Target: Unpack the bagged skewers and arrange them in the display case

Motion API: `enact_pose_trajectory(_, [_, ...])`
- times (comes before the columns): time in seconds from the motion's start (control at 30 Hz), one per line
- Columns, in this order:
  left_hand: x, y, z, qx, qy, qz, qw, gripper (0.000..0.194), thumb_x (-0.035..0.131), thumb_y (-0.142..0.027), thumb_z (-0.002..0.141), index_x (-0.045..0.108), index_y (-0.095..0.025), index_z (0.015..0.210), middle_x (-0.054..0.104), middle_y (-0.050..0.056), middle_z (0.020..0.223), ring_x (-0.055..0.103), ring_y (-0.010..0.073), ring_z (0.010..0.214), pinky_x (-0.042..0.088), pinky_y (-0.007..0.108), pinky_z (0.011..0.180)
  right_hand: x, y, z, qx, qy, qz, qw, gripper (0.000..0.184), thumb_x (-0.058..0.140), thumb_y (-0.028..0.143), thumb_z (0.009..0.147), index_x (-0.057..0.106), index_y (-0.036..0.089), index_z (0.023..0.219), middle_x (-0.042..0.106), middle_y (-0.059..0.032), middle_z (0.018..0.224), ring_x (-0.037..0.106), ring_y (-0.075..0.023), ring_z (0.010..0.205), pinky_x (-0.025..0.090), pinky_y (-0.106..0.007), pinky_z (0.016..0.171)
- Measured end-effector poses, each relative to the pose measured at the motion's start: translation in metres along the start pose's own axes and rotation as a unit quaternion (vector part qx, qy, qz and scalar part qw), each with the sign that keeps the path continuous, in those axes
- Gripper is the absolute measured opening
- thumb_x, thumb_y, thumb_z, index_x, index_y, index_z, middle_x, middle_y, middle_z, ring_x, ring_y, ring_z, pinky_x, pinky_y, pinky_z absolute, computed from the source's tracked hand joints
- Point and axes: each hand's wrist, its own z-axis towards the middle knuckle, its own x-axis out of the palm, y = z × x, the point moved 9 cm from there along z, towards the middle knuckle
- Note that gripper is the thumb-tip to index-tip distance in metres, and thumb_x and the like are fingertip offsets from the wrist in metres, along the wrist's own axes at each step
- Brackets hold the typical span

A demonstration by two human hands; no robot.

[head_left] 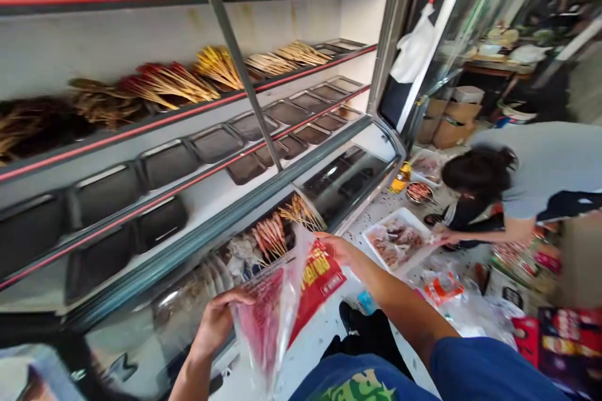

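Note:
A red and clear plastic bag (320, 272) with yellow lettering hangs between my two hands in front of my body. My left hand (219, 316) grips its left edge, thumb on the near side. At the upper right corner, my right hand (336, 248) is closed on the bag's rim. Reddish contents seem to show through the clear film, but I cannot make out what they are. Just beyond the bag, meat skewers (270, 235) and browner skewers (300, 210) lie in the bottom of the display fridge.
Shelves hold bundled skewers (169, 81) and several metal trays (169, 163). At right a person (531, 169) bends over a white tub (397, 235) of bagged food. An oil bottle (401, 178), a bowl of meat (418, 192) and plastic packaging (470, 307) stand or lie on the floor.

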Motion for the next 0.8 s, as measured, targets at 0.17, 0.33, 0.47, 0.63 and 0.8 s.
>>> enact_pose_trajectory(0.17, [0.048,0.004,-0.007,0.118,0.106,0.136,0.978,0.024,0.044,-0.02,0.066,0.068,-0.022,0.059,0.064,0.004,0.067,0.06,0.0185,0.068,0.049,0.03,0.068,-0.031,-0.121,-0.044,0.132,-0.035,0.021,0.99,0.038,0.064,0.052,0.084,0.068,0.017,0.096,0.071,-0.0059,0.085,0.067,-0.0196,0.077,0.055,-0.033,0.072])
enact_pose_trajectory(0.33, [0.123,0.019,-0.022,0.159,0.213,0.139,0.954,0.029,0.041,-0.017,0.071,0.068,-0.022,0.063,0.066,0.007,0.073,0.063,0.0201,0.076,0.048,0.031,0.073,-0.087,-0.201,-0.09,0.151,-0.237,-0.074,0.957,0.017,0.079,0.024,0.07,0.064,0.017,0.076,0.067,-0.0007,0.069,0.061,-0.0134,0.057,0.05,-0.023,0.054])
enact_pose_trajectory(0.47, [0.178,0.054,-0.047,0.059,0.316,0.127,0.938,0.035,0.042,-0.031,0.082,0.077,-0.023,0.082,0.073,0.01,0.088,0.067,0.0234,0.08,0.052,0.035,0.077,-0.145,-0.218,-0.146,0.14,-0.322,-0.079,0.933,0.013,0.073,0.021,0.069,0.06,0.017,0.07,0.056,0.0039,0.053,0.045,-0.0076,0.04,0.035,-0.018,0.039])
enact_pose_trajectory(0.63, [0.203,0.114,-0.08,-0.069,0.334,0.219,0.914,0.056,0.034,-0.046,0.087,0.072,-0.017,0.116,0.074,0.015,0.106,0.071,0.0269,0.083,0.054,0.041,0.084,-0.252,-0.216,-0.265,0.108,-0.466,-0.079,0.874,0.018,0.067,0.03,0.069,0.05,0.022,0.067,0.043,0.006,0.047,0.038,-0.008,0.038,0.031,-0.02,0.038])
enact_pose_trajectory(0.8, [0.227,0.143,-0.1,-0.125,0.327,0.326,0.878,0.05,0.037,-0.04,0.082,0.074,-0.024,0.112,0.073,0.009,0.121,0.067,0.028,0.113,0.05,0.039,0.099,-0.346,-0.203,-0.376,0.089,-0.541,-0.116,0.828,0.03,0.058,0.048,0.069,0.036,0.028,0.063,0.035,0.003,0.046,0.043,-0.0167,0.038,0.034,-0.03,0.038])
